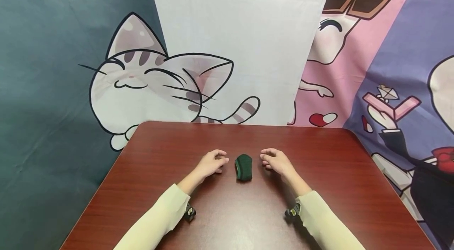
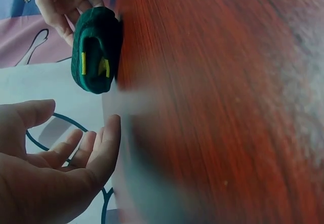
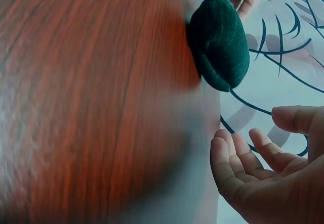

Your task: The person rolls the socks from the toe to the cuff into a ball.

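Note:
A small dark green bundle of folded cloth lies on the table between the two hands. Its kind is unclear. In the left wrist view, the bundle shows an opening or fold with yellow marks. From the right wrist, its other side looks plain, soft and rounded. To its left rests the left hand, fingers loosely bent, holding nothing. On the opposite side is the right hand, also relaxed and holding nothing. A gap separates each hand from the cloth.
The reddish-brown wooden table has rounded far corners. Behind it hangs a printed backdrop with cartoon figures. Each wrist carries a small black camera, one on the left and another on the right, below pale sleeves.

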### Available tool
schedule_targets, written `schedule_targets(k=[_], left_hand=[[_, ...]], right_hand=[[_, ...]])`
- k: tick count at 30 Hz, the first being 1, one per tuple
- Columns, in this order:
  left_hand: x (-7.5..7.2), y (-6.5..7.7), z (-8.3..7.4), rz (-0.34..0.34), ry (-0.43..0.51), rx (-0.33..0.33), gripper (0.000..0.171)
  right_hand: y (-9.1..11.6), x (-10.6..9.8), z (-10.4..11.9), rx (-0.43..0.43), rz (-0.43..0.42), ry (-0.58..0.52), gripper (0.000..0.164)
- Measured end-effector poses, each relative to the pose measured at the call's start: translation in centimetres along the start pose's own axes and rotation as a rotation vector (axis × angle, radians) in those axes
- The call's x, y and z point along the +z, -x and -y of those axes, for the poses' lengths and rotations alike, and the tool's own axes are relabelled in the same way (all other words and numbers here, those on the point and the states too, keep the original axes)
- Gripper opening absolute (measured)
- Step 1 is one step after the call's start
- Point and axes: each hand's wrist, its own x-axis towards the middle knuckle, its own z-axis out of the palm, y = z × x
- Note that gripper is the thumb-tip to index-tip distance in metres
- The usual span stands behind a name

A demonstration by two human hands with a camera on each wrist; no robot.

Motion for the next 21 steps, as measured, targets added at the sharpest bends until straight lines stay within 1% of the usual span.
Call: schedule_targets(k=[11, 14, 21], left_hand=[[-1.5, 0.8, 0.0, -0.026, -0.101, 0.03, 0.04], [-1.7, 0.9, 0.0, -0.038, -0.097, 0.03, 0.039], [-2.4, 1.3, 0.3, -0.06, -0.097, 0.021, 0.04]], right_hand=[[0.3, -1.3, -0.1, -0.047, 0.023, 0.048, 0.04], [0.4, -1.7, -0.3, -0.065, 0.028, 0.063, 0.041], [0.7, -2.7, -0.5, -0.077, 0.031, 0.092, 0.043]])
